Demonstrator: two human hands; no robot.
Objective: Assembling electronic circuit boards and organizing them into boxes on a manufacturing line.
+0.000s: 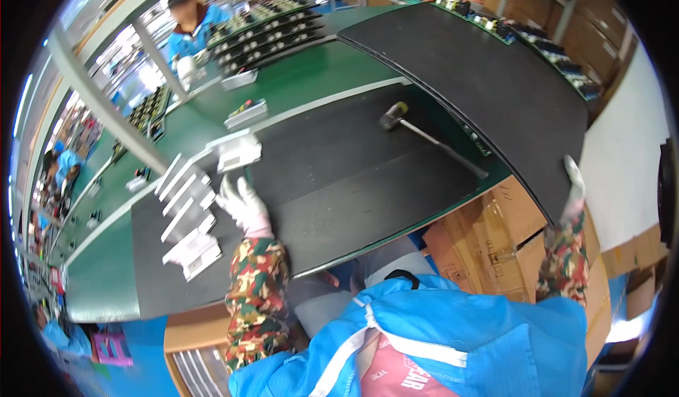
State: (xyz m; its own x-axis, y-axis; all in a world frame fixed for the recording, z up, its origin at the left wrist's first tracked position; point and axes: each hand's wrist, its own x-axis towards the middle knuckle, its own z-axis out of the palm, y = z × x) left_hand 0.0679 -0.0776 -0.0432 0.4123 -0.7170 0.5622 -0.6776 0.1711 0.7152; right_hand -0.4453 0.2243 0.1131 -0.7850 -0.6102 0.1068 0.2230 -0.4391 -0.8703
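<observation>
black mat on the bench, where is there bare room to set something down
Widest bare patch: the middle of the black mat, between the left hand and the hammer, down to the near edge. A smaller one lies left of the white pieces. It is crowded around those pieces, beside the hand.

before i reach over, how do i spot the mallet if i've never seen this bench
On the near side of the green bench, find the black mat. The mallet lies on its right part, left of the big black panel, head toward the far side. Its long handle, slanting toward the near right, sets it apart from the silver pieces near the left hand.
</observation>
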